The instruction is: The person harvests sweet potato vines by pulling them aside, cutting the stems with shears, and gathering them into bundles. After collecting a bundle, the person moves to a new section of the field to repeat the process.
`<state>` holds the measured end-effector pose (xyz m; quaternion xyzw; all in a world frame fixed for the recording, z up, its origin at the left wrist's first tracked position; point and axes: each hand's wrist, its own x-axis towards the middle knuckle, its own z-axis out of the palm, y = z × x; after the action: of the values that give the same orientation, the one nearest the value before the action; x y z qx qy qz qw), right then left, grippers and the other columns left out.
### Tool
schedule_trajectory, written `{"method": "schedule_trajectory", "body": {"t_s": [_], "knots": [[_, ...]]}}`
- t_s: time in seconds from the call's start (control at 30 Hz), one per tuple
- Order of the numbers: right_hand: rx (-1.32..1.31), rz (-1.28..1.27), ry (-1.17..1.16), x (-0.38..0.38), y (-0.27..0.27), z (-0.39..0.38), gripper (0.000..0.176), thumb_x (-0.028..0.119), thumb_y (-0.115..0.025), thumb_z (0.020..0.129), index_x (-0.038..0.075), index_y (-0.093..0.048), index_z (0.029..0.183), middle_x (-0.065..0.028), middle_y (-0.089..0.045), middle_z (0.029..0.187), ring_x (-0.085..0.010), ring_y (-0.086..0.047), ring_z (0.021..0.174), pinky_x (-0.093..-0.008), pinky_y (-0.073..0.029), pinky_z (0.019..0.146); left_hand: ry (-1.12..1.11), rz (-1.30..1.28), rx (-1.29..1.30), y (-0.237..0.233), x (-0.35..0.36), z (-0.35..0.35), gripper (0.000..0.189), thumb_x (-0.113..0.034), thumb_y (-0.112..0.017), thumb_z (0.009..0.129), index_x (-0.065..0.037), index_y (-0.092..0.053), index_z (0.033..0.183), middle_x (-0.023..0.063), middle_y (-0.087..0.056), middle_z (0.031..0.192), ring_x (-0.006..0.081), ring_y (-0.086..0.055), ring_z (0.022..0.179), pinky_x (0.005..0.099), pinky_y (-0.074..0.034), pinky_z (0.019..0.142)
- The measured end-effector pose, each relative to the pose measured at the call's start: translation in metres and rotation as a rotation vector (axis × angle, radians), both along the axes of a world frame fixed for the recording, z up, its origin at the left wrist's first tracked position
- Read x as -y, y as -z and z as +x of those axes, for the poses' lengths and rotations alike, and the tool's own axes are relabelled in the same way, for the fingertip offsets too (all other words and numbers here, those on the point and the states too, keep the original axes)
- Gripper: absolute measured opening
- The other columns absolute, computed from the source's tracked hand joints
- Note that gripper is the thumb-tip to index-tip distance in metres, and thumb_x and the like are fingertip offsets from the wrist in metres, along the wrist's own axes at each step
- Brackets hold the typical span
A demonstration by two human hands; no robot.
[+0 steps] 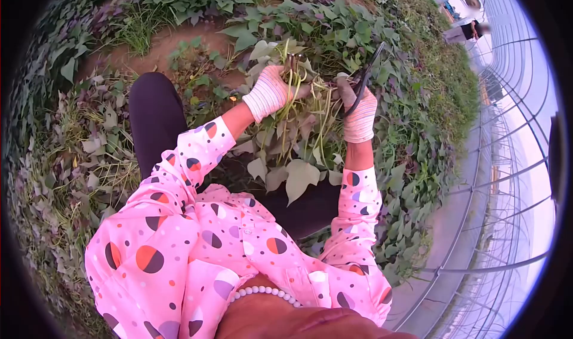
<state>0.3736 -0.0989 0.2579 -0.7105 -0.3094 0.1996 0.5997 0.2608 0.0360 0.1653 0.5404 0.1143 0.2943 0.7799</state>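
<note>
My left hand (277, 91), in a striped work glove with a greyish thumb, is closed round a bunch of cut vine stems (290, 76). Broad green leaves (301, 178) hang from the bunch, pale undersides showing, down over my lap. To its right, my gloved right hand (358, 103) is closed on a dark, narrow curved tool (371, 64) that sticks up past the fingers. Its thumb lies right at the stems (322, 94) between both hands. What kind of tool it is I cannot tell.
Leafy vines (412, 160) cover the ground around me, with bare reddish soil (173, 43) at upper left. My bent knee (156, 94) is beside the left arm. Metal hoops (507, 267) of a greenhouse frame curve along the right. Another person (468, 25) is far off at upper right.
</note>
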Motion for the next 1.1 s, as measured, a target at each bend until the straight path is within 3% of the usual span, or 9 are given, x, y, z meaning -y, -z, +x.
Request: {"method": "schedule_trajectory", "body": {"t_s": [0.1,0.2,0.23,0.4,0.5,0.67,0.73,0.97,1.1], "knots": [[-0.014,-0.016,0.041,-0.003,0.010,0.012,0.019,0.019,-0.070,0.083,0.001,-0.066,0.089,-0.0012,-0.063,0.068,-0.0065,-0.055,0.058,-0.0205,-0.041,0.055,0.000,-0.439,0.136,0.001,-0.001,-0.001,0.029,-0.011,-0.077,0.076,0.003,-0.059,0.095,0.0043,-0.067,0.085,0.0113,-0.060,0.078,0.0295,-0.052,0.078],[-0.009,0.031,0.090,0.003,0.004,0.026,0.018,0.019,-0.070,0.084,0.002,-0.064,0.084,-0.0010,-0.062,0.064,-0.0064,-0.050,0.050,-0.0210,-0.037,0.049,-0.180,-0.311,0.126,0.018,-0.012,0.000,0.027,-0.005,-0.071,0.078,0.003,-0.062,0.103,0.0088,-0.069,0.096,0.0152,-0.064,0.086,0.0304,-0.053,0.082],[0.053,0.077,0.150,0.006,0.005,0.040,0.017,0.019,-0.069,0.085,0.003,-0.064,0.085,-0.0009,-0.062,0.064,-0.0069,-0.050,0.049,-0.0211,-0.037,0.047,-0.289,-0.107,-0.071,0.003,-0.010,-0.012,0.037,-0.012,-0.084,0.068,0.000,-0.064,0.097,0.0059,-0.069,0.091,0.0110,-0.063,0.079,0.0283,-0.052,0.074],[0.067,0.110,0.279,0.023,-0.007,0.072,0.016,0.017,-0.069,0.085,0.002,-0.065,0.086,-0.0004,-0.061,0.065,-0.0059,-0.050,0.053,-0.0217,-0.042,0.053,-0.283,-0.107,0.000,0.010,-0.023,-0.026,0.029,-0.012,-0.077,0.077,0.000,-0.067,0.101,0.0050,-0.070,0.093,0.0124,-0.064,0.079,0.0291,-0.053,0.072],[0.216,-0.081,-0.002,0.014,0.006,0.055,0.019,0.017,-0.073,0.079,0.000,-0.067,0.085,0.0018,-0.059,0.066,-0.0042,-0.049,0.058,-0.0213,-0.040,0.054,-0.257,0.163,-0.151,0.006,-0.015,-0.006,0.029,-0.011,-0.078,0.075,-0.003,-0.068,0.100,0.0053,-0.070,0.093,0.0139,-0.065,0.084,0.0319,-0.053,0.078],[0.115,-0.058,-0.075,-0.002,0.016,0.033,0.023,0.020,-0.076,0.075,0.001,-0.066,0.083,0.0010,-0.059,0.067,-0.0044,-0.049,0.060,-0.0214,-0.041,0.055,0.032,-0.089,0.085,0.006,0.007,0.009,0.032,-0.010,-0.079,0.073,-0.002,-0.066,0.102,0.0051,-0.070,0.096,0.0135,-0.064,0.086,0.0309,-0.052,0.081],[0.086,-0.179,-0.196,-0.002,0.007,0.029,0.029,0.024,-0.077,0.074,0.000,-0.066,0.086,-0.0011,-0.063,0.069,-0.0062,-0.052,0.062,-0.0230,-0.044,0.058,0.097,0.094,-0.047,0.008,0.017,0.005,0.038,-0.007,-0.080,0.071,0.000,-0.064,0.105,0.0047,-0.069,0.097,0.0120,-0.064,0.086,0.0289,-0.052,0.081],[0.126,-0.270,-0.307,0.009,0.006,0.028,0.036,0.027,-0.075,0.077,-0.002,-0.067,0.098,-0.0037,-0.066,0.078,-0.0069,-0.055,0.066,-0.0236,-0.047,0.062,0.071,-0.119,-0.069,-0.008,0.024,0.006,0.031,-0.004,-0.082,0.069,0.001,-0.064,0.093,0.0043,-0.069,0.090,0.0109,-0.063,0.080,0.0281,-0.053,0.076],[0.205,-0.252,-0.265,0.022,-0.001,0.037,0.033,0.024,-0.074,0.079,-0.001,-0.067,0.099,-0.0019,-0.064,0.076,-0.0057,-0.051,0.062,-0.0224,-0.044,0.057,-0.016,0.163,-0.054,-0.008,0.021,0.008,0.035,-0.004,-0.080,0.070,0.000,-0.066,0.102,0.0047,-0.069,0.094,0.0118,-0.064,0.083,0.0290,-0.053,0.077]]}}
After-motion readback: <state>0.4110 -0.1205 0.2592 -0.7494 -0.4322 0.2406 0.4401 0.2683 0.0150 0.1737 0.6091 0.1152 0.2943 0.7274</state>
